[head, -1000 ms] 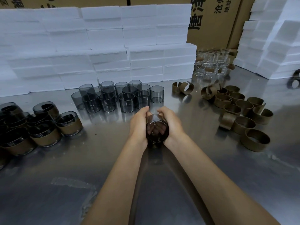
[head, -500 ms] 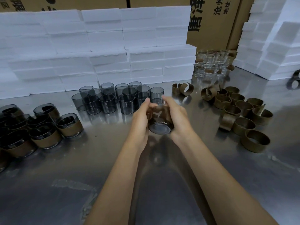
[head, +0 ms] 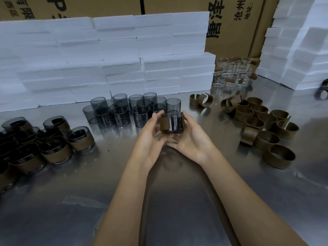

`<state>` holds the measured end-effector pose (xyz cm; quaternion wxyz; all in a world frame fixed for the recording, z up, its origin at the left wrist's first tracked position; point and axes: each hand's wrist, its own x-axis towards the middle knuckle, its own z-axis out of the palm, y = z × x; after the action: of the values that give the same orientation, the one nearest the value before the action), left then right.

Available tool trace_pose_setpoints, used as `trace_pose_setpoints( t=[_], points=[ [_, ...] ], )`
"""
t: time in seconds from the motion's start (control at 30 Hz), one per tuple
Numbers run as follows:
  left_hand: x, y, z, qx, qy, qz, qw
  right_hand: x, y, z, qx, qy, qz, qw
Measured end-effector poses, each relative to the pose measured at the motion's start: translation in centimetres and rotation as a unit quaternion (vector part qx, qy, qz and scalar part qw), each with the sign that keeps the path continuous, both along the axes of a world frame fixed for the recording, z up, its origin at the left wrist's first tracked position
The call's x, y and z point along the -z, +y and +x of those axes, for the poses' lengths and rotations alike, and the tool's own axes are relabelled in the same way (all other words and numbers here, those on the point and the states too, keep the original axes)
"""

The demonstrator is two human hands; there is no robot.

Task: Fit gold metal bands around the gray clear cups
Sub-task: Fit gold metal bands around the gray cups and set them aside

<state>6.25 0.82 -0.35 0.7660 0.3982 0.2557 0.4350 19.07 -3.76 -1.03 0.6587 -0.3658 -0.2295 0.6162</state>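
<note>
Gray cup point(head: 171, 125), gold band point(head: 164, 124) on, between both hands' fingers point(head: 156, 115).

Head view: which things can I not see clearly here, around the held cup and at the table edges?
- Held cup: the left hand and right hand cover its sides; how far round the gold band goes is hidden.
- Finished cups: the left edge cuts off the group.
- Clear cups: too far and blurred to count.
- Dark ring: cut off by the right edge.
</note>
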Motion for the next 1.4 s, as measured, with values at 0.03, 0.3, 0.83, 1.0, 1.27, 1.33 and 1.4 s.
trace_pose_setpoints(
  t=[0.03,0.3,0.83,1.0,1.27,1.33,1.4],
  points=[
    [0.1,0.1,0.0,-0.001,-0.004,-0.002,1.0,0.1,0.1,-0.1,-0.004,0.005,-0.001,1.0],
    [-0.3,0.1,-0.3,0.014,-0.06,-0.035,0.997,0.3,0.3,-0.1,-0.004,0.006,0.005,1.0],
    [-0.5,-0.4,-0.5,0.062,-0.204,-0.138,0.967,-0.1,0.2,-1.0,-0.034,-0.112,0.07,0.991],
    [-0.1,-0.3,0.3,0.044,-0.161,-0.131,0.977,-0.3,0.1,-1.2,-0.02,-0.17,0.088,0.981],
    [0.5,0.1,0.9,-0.068,-0.025,0.008,0.997,0.1,-0.1,-0.4,0.003,-0.198,0.073,0.978],
    [0.5,0.1,0.8,-0.069,-0.017,0.019,0.997,0.2,0.0,-0.3,0.004,-0.192,0.07,0.979],
    [0.5,0.1,0.7,-0.061,-0.005,0.024,0.998,0.2,0.0,-0.2,0.002,-0.19,0.067,0.979]
  ],
)
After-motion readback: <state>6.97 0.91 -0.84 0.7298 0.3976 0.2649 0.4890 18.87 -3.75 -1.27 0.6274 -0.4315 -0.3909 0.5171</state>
